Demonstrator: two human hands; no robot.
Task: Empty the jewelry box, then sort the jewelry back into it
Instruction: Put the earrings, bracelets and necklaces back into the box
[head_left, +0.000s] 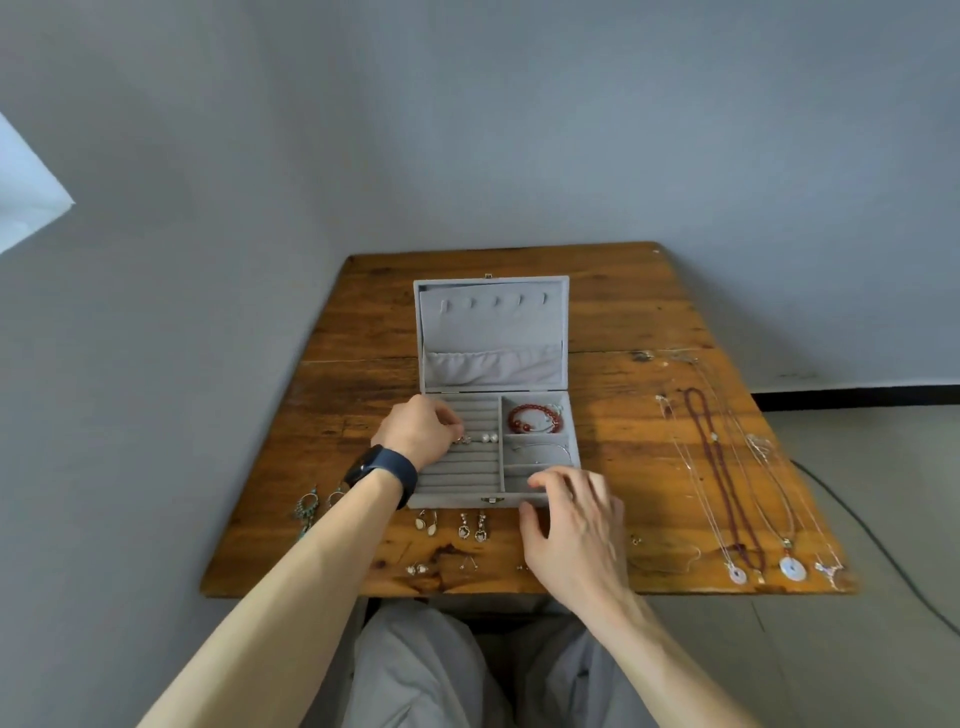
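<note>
A grey velvet jewelry box (573, 422) stands open in the middle of the wooden table (623, 322), lid up. My left hand (420, 429) is over its ring-roll section and pinches a small earring (462, 439) against the rolls. Two pearl studs (489, 438) sit just right of it. A red bead bracelet (535, 419) lies in the top right compartment, a thin silver bangle (540, 450) in the one below. My right hand (569, 525) rests on the box's front right corner, fingers over the rim and thumb against the front wall.
Several earring pairs (452, 527) lie along the table's front edge, and teal drop earrings (306, 506) lie at the left. Several necklaces (727, 467) are stretched out on the right side. A black cable (878, 540) runs on the floor to the right.
</note>
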